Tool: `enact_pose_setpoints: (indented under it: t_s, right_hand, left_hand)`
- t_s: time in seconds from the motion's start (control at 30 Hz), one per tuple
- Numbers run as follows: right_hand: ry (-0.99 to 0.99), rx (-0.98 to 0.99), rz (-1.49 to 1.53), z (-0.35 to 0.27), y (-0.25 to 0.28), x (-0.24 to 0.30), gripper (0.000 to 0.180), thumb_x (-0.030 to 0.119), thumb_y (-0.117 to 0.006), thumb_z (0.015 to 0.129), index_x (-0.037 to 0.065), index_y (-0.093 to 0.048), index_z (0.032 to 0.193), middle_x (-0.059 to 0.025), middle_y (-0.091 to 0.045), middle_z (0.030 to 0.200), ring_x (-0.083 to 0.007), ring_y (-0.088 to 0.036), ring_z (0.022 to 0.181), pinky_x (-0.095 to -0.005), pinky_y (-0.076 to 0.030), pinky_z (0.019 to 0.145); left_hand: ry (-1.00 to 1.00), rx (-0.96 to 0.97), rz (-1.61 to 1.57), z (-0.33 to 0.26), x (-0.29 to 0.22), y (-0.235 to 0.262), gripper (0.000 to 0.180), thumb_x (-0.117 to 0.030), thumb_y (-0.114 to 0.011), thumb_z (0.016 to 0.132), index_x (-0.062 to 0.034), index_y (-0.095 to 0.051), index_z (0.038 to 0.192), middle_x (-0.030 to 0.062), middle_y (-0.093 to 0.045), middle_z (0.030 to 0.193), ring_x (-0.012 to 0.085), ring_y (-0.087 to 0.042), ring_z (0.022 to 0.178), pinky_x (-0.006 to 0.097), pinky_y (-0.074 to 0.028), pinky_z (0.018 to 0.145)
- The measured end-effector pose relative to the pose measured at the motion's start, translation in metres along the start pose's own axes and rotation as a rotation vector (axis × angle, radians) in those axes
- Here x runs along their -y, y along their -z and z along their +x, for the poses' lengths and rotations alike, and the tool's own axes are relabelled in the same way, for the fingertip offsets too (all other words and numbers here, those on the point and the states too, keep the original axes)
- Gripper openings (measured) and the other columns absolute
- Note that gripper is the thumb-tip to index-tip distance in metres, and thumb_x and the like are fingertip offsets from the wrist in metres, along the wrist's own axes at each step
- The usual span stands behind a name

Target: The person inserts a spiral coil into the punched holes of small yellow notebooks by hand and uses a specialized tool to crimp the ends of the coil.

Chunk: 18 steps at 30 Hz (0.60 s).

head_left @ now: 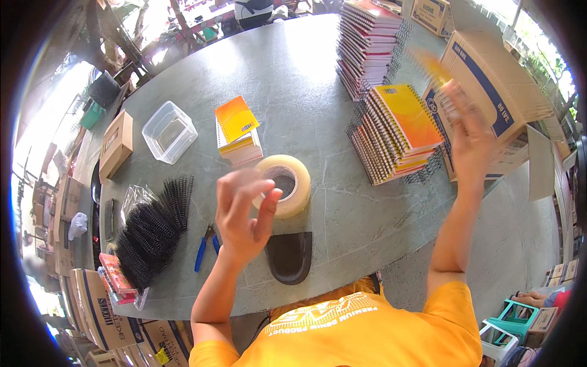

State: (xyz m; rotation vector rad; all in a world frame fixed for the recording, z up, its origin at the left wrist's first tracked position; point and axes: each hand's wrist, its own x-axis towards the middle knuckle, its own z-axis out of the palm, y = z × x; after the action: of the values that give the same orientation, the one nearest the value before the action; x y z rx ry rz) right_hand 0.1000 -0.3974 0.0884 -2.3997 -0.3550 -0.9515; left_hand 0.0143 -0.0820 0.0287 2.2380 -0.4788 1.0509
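Item, yellow-orange, motion-blurred, over tabletop toward far right edge; long axis slants, far-left end toward tall notebook stack, near-right end at right hand. Right hand's fingers extended, blurred; grip on item can't be told. Left hand half open, fingers bent, thumb apart, holding nothing; overlaps tape roll in view, contact unclear. Shorter spiral notebook stack near right edge, beside carton. Dark pad by near edge; blue-handled pliers and black coils toward near left corner.
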Motion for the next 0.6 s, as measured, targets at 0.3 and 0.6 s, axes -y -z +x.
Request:
enact_pose_setpoints:
  t_s: [0.3, 0.6]
  right_hand:
    - [0.265, 0.226, -0.065, -0.03, -0.019, -0.028, 0.037, 0.03, -0.062, 0.084, 0.008, -0.062, 0.115, -0.0116, -0.06, 0.12, -0.0297, -0.052, 0.117, -0.0393, -0.041, 0.097]
    - [0.339, 0.112, -0.03, -0.032, -0.021, 0.005, 0.025, 0.027, -0.063, 0.084, 0.006, -0.066, 0.098, -0.0114, -0.064, 0.106, -0.0297, -0.058, 0.107, -0.0385, -0.044, 0.093]
  left_hand:
    - [0.059, 0.045, -0.06, -0.011, 0.009, -0.009, 0.012, -0.006, -0.071, 0.076, -0.005, -0.062, 0.085, 0.0109, -0.06, 0.091, 0.0233, -0.059, 0.081, 0.031, -0.047, 0.071]
    - [-0.078, 0.068, -0.156, -0.011, 0.002, -0.013, 0.015, -0.005, -0.073, 0.073, -0.0043, -0.063, 0.084, 0.0085, -0.061, 0.084, 0.022, -0.059, 0.078, 0.032, -0.047, 0.067]
